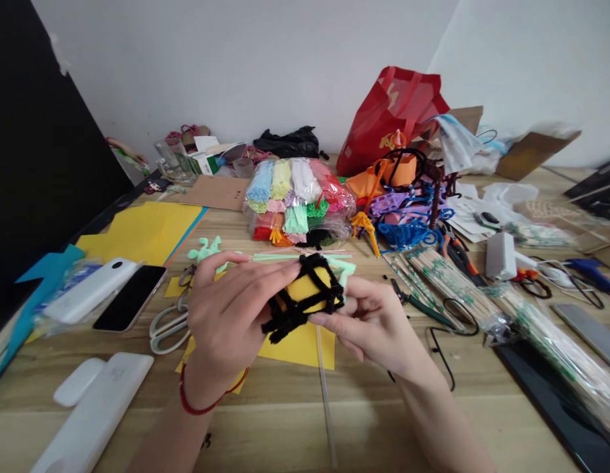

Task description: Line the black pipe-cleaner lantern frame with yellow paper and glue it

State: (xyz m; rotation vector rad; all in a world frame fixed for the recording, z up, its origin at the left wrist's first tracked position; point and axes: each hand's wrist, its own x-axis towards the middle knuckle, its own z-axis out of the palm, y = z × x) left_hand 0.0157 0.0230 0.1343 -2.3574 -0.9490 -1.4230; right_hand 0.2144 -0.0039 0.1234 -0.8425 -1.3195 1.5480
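Note:
Between my hands is a small lantern-like craft [308,289], a yellow paper body inside a frame of fuzzy black pipe cleaner, held tilted above the table. My left hand [230,302] wraps its left end, with fingers over the top; a red cord circles that wrist. My right hand [373,318] pinches the right end between thumb and fingers. A pale green pipe cleaner piece [345,269] sticks up at the right fingertips; whether it is joined to the craft I cannot tell. Yellow paper [295,348] lies below, and white-handled scissors [169,328] rest beside my left hand.
Bagged coloured pipe cleaners [295,197] stand at the back, with a red bag [393,118] behind a heap of finished pieces. Pliers [457,249], stick bundles [452,282] and a glue gun [593,272] lie right. A phone [130,297] and white power strip [98,414] lie left.

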